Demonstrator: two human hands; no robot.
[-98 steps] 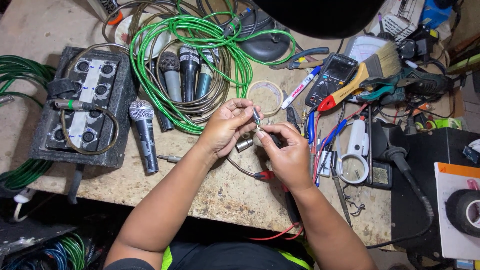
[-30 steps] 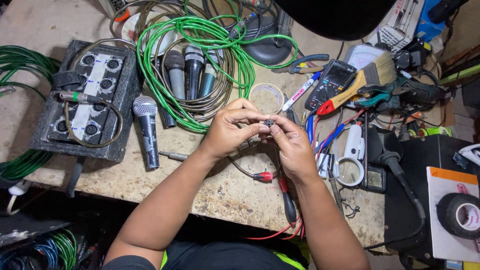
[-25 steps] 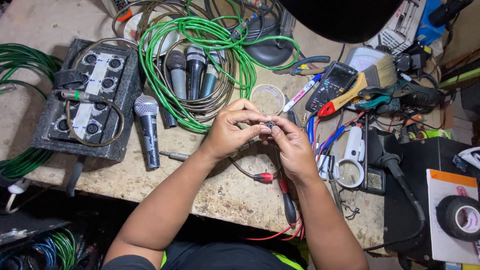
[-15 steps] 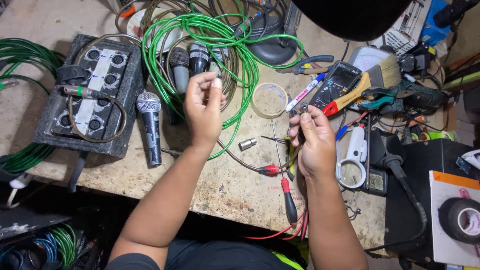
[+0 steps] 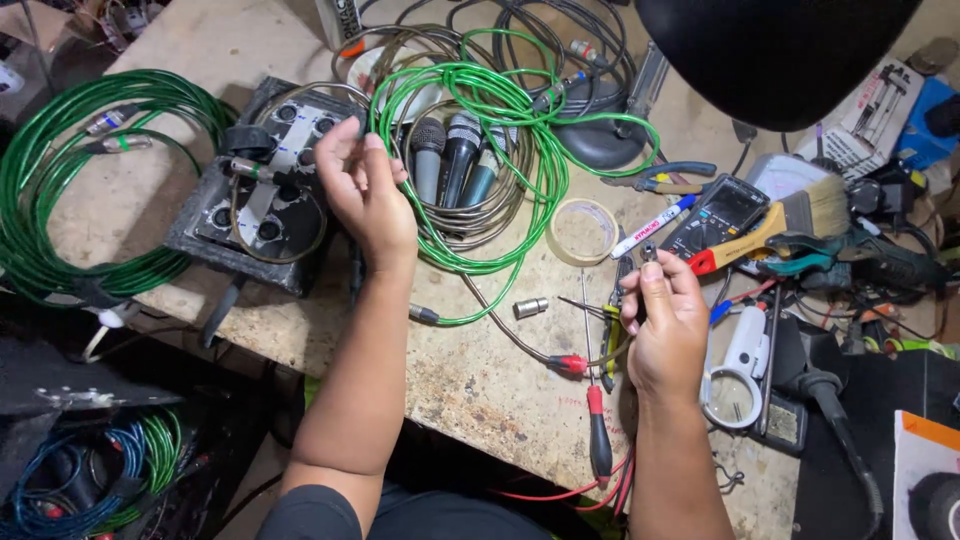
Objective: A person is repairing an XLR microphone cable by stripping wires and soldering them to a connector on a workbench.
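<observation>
1. The left hand (image 5: 372, 195) hovers open over the green cable (image 5: 480, 110), beside the black connector box (image 5: 262, 190).
2. The right hand (image 5: 665, 320) pinches a small metal connector (image 5: 648, 252).
3. A silver sleeve (image 5: 530, 307) lies between the hands; microphones (image 5: 455, 155) rest beyond the left.

This is an electronics and audio repair workshop. The scuffed, speckled tabletop (image 5: 470, 370) is crowded with green cable coils (image 5: 500, 130), three microphones (image 5: 455, 155), a black box of round sockets (image 5: 265, 190), a multimeter (image 5: 718, 212), a paintbrush (image 5: 800, 212), pliers (image 5: 665, 178), a red-handled screwdriver (image 5: 598, 425), a tape roll (image 5: 582, 230) and a magnifying glass (image 5: 738, 375). More coiled cables (image 5: 130, 465) lie heaped below the tabletop's edge.
</observation>
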